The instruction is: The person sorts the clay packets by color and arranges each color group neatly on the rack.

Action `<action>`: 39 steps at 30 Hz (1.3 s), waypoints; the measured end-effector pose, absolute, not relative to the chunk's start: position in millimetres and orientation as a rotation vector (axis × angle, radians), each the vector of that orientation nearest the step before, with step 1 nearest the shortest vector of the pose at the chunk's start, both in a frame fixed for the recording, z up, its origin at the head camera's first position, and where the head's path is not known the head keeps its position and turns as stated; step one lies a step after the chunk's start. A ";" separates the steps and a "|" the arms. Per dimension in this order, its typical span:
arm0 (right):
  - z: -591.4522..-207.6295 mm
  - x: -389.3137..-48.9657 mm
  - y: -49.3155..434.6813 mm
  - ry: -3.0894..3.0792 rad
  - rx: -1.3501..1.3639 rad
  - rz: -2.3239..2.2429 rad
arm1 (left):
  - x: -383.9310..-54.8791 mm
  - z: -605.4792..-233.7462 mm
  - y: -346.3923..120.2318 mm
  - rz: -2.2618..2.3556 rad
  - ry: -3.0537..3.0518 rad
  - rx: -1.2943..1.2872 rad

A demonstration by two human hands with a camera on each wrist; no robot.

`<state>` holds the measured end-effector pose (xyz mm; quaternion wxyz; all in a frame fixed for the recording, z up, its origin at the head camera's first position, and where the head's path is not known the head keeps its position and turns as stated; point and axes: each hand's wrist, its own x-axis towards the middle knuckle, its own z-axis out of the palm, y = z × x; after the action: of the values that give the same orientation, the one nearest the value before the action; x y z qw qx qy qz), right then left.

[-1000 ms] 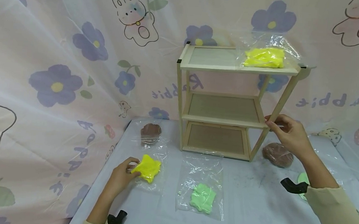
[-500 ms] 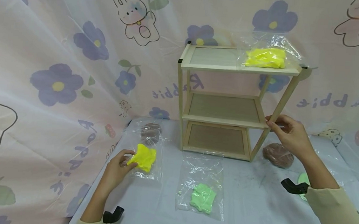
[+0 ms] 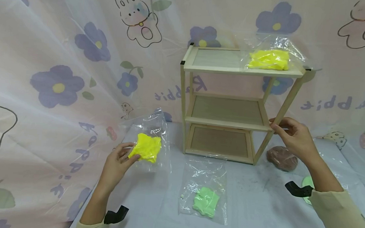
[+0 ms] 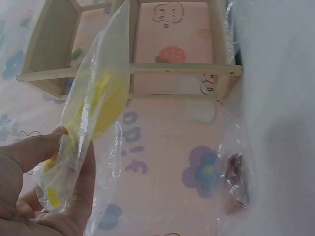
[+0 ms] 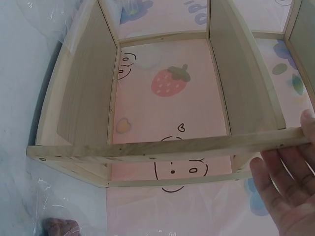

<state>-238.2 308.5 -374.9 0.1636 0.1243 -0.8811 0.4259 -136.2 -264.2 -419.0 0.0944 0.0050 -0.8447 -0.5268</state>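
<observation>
My left hand (image 3: pixel 114 167) pinches a clear plastic bag of yellow modelling clay (image 3: pixel 147 147) between thumb and fingers, raised over the left of the table. Seen from the left wrist, the bag (image 4: pixel 106 101) hangs tilted, nearly edge-on, its loose plastic standing up above the thumb. To the right is a three-tier wooden shelf (image 3: pixel 228 124). My right hand (image 3: pixel 296 139) grips its front right post (image 3: pixel 288 101) at middle-shelf height. In the right wrist view, the fingers (image 5: pixel 283 179) and thumb lie around that wooden bar.
Another bag of yellow clay (image 3: pixel 268 59) lies on the shelf's top. A bag of light green clay (image 3: pixel 206 201) is on the table in front. Brown clay (image 3: pixel 282 158) sits right of the shelf, with a green piece (image 3: pixel 307 183) partly behind my right arm. More bagged brown clay (image 4: pixel 235 177) shows in the left wrist view.
My left hand has lifted the yellow clay bag off the table and moved it up and away, now covering the brown clay behind it. The right hand stays on the post.
</observation>
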 end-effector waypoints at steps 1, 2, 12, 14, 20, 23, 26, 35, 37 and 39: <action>-375.0 -238.0 308.9 -2.513 0.353 1.216 | -136.3 -416.0 -262.6 -1.578 -2.477 -0.006; -375.0 -237.8 309.3 -2.513 0.352 1.215 | -136.7 -413.0 -261.1 -1.592 -2.448 -0.023; -374.0 -236.0 312.6 -2.523 0.333 1.207 | -141.4 -374.1 -236.0 -1.748 -2.113 -0.208; -374.3 -236.3 312.5 -2.520 0.335 1.212 | -142.4 -366.0 -229.8 -1.770 -2.047 -0.222; -374.7 -238.6 311.1 -2.526 0.337 1.210 | -146.9 -341.7 -217.0 -1.839 -1.860 -0.285; -375.1 -239.6 311.0 -2.529 0.337 1.214 | -150.1 -328.9 -212.3 -1.861 -1.786 -0.362; -375.8 -240.3 311.1 -2.518 0.333 1.222 | -154.0 -316.4 -207.4 -1.864 -1.739 -0.432; -380.7 -243.2 312.5 -2.514 0.331 1.226 | -167.9 -284.8 -187.7 -1.877 -1.643 -0.606; -380.1 -243.1 312.2 -2.515 0.333 1.208 | -173.3 -278.4 -183.1 -1.877 -1.624 -0.638; -379.5 -242.9 311.3 -2.512 0.342 1.210 | -178.9 -271.7 -178.3 -1.868 -1.619 -0.667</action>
<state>-242.9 311.3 -379.5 0.1655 0.1201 -0.8819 0.4249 -178.9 -178.3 -271.7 0.2867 -0.2497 -0.6058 -0.6989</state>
